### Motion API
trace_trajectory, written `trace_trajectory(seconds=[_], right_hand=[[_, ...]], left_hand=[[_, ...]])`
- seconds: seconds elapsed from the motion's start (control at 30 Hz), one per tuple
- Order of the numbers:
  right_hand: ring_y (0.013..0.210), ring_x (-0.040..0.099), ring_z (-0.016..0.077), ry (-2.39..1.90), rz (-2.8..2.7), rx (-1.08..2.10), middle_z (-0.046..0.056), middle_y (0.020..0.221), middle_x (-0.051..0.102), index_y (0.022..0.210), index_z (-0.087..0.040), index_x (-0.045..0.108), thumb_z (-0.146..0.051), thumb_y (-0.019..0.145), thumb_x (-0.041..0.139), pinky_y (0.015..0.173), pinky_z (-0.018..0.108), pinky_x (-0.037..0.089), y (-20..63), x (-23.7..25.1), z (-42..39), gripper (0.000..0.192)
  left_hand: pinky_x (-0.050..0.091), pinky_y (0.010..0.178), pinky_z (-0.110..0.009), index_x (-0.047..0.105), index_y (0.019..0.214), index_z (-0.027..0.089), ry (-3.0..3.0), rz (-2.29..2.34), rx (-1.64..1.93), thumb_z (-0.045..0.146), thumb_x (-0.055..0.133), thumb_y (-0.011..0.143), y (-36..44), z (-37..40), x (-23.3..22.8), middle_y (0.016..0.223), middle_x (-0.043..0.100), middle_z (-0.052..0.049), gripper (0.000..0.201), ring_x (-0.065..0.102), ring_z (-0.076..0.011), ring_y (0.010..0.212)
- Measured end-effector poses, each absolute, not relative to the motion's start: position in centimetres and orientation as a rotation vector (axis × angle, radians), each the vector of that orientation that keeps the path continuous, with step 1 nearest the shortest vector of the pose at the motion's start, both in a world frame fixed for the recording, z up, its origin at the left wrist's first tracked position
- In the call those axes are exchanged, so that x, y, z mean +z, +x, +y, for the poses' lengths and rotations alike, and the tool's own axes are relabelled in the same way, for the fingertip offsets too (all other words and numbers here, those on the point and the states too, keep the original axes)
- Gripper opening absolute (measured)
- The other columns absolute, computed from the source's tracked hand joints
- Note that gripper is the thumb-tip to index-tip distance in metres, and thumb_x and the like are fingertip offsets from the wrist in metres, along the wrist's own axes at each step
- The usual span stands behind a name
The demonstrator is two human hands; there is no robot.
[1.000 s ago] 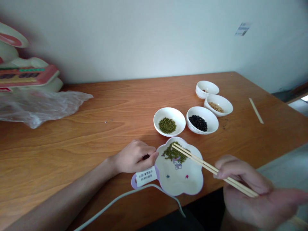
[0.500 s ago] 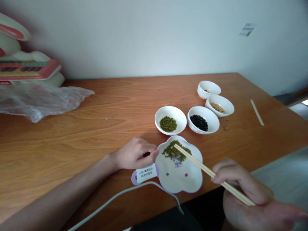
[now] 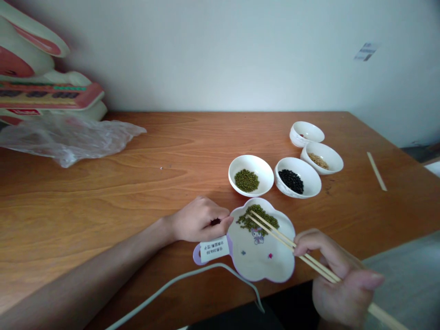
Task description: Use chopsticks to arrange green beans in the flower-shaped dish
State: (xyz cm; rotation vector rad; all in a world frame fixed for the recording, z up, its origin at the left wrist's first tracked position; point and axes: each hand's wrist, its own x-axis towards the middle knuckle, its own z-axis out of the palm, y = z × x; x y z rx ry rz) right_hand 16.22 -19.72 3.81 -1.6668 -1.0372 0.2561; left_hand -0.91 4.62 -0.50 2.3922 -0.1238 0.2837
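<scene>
A white flower-shaped plate (image 3: pixel 263 266) with a lilac rim and a labelled handle lies near the table's front edge. Green mung beans (image 3: pixel 266 218) are spread over its far part. At the plate's left rim, my left hand (image 3: pixel 201 220) is curled closed, thumb and forefinger on the edge; its other fingertips are hidden. My right hand (image 3: pixel 338 275) is closed around a pair of wooden chopsticks (image 3: pixel 285 240). Their tips are slightly apart among the beans; I cannot tell whether a bean is between them. Just behind the plate stands a white bowl (image 3: pixel 267 178) of mung beans.
A bowl of black beans (image 3: pixel 314 185), a bowl of tan grains (image 3: pixel 337 162) and a bowl (image 3: pixel 318 133) with something reddish stand rightward. A pale stick (image 3: pixel 377 172) lies far right. A white cable (image 3: pixel 168 279) crosses in front. Plastic wrap (image 3: pixel 79 142) and a rabbit toy keyboard (image 3: pixel 48 98) sit left.
The chopstick tips have spread apart over the beans, and my right hand has turned slightly. My left hand stays at the plate. The whole view has shifted a little.
</scene>
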Motion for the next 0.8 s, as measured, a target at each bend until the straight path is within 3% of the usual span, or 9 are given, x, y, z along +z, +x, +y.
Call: trace_trajectory(seconds=[0.2, 0.8], right_hand=[[0.069, 0.065, 0.0217, -1.698, -1.117, 0.243, 0.006, 0.073, 0.07, 0.069, -0.023, 0.067, -0.079, 0.091, 0.003, 0.063, 0.033, 0.046, 17.0, 3.3, -19.9, 0.088], [0.063, 0.064, 0.022, -1.578, -1.04, 0.205, 0.006, 0.065, 0.067, 0.066, -0.024, 0.072, -0.079, 0.092, 0.012, 0.059, 0.034, 0.046, 16.9, 2.9, -20.2, 0.086]], left_hand=[[0.031, 0.051, -0.025, 0.051, 0.068, 0.017, 2.392, -0.133, 0.296, 0.027, 0.045, 0.103, -0.9, 4.6, -0.7, 0.057, 0.051, 0.003, 0.036, 0.045, -0.0078, 0.049], [0.031, 0.052, -0.025, 0.05, 0.069, 0.017, 2.388, -0.11, 0.264, 0.027, 0.045, 0.102, -1.0, 4.6, -0.5, 0.056, 0.05, 0.003, 0.035, 0.044, -0.0074, 0.049]])
